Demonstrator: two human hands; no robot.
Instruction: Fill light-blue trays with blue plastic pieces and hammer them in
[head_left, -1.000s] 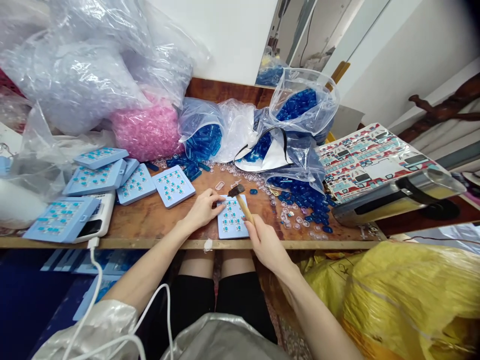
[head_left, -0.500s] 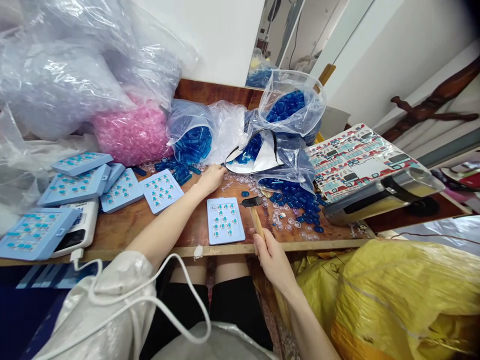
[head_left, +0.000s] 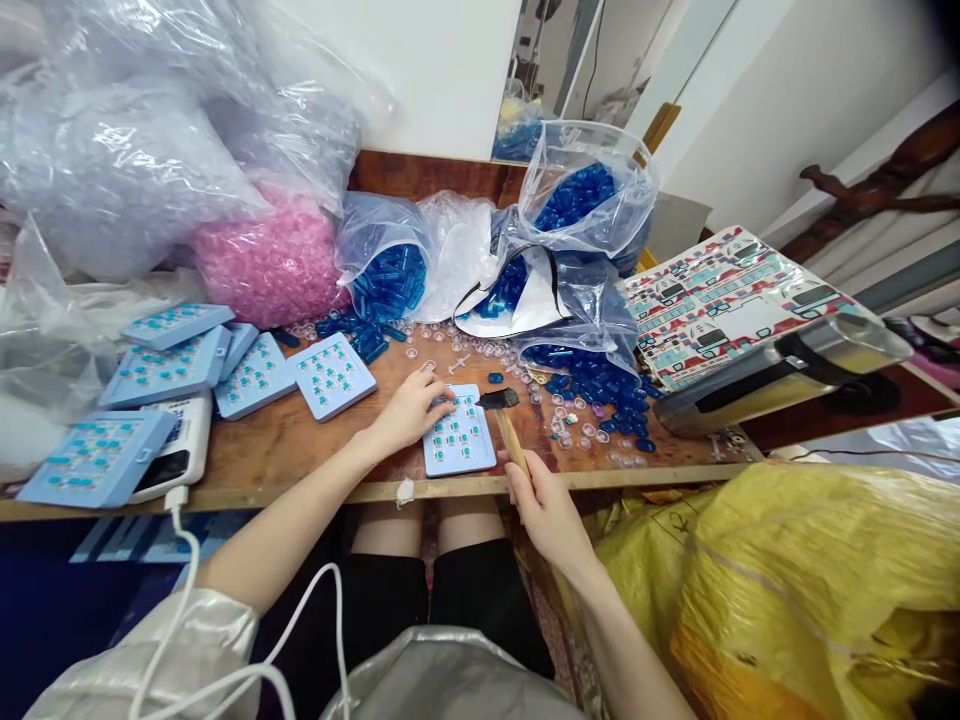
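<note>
My right hand (head_left: 549,512) is closed around the wooden handle of a hammer (head_left: 514,438). The hammer's dark head hangs just right of the upper corner of a light blue plastic panel (head_left: 459,452). Small bright blue pieces sit in the panel's openings. Over the panel's upper left corner is my left hand (head_left: 409,410), its fingertips bent together at the surface; anything between them is too small to make out. Beyond the panel, clear round plastic pieces (head_left: 491,349) and a single dark blue piece (head_left: 496,378) lie loose on the wooden table (head_left: 300,462).
More filled panels (head_left: 334,376) lie to the left, one leaning on a white power bank (head_left: 193,440) with a cable. Bags of blue pieces (head_left: 390,280) and pink pieces (head_left: 274,255) line the back. A steel flask (head_left: 780,375) and sticker sheets (head_left: 720,290) are at right.
My left hand has come back from the loose clear pieces to the panel's upper left corner. My right hand keeps the hammer in nearly the same place. The view has shifted slightly.
</note>
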